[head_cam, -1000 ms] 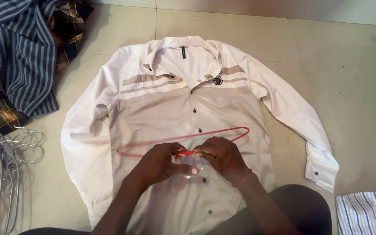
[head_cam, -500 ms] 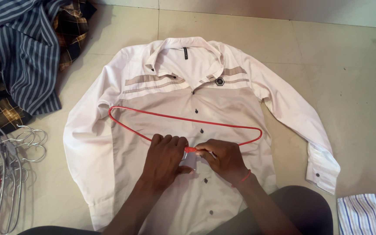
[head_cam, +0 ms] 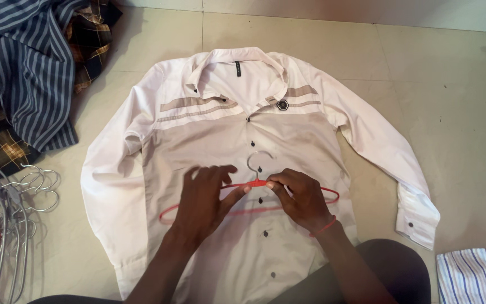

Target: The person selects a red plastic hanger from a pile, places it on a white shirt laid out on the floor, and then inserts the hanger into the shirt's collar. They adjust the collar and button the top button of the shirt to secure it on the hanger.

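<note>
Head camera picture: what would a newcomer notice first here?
A white and beige long-sleeved buttoned shirt lies spread flat on the pale tiled floor in the middle. Over its front, the left hand and right hand hold a thin red wire hanger. A heap of striped and checked clothes lies at upper left.

The room has soft, even daylight, quite bright, and the tiled floor (head_cam: 445, 95) shows a mild sheen but no hard glare. Shadows are weak: a thin one under the left hand (head_cam: 206, 194) and right hand (head_cam: 302, 197) on the white shirt (head_cam: 209, 141), and a faint one at the top right corner. The picture is sharp in the middle, with the edges slightly softer.
</note>
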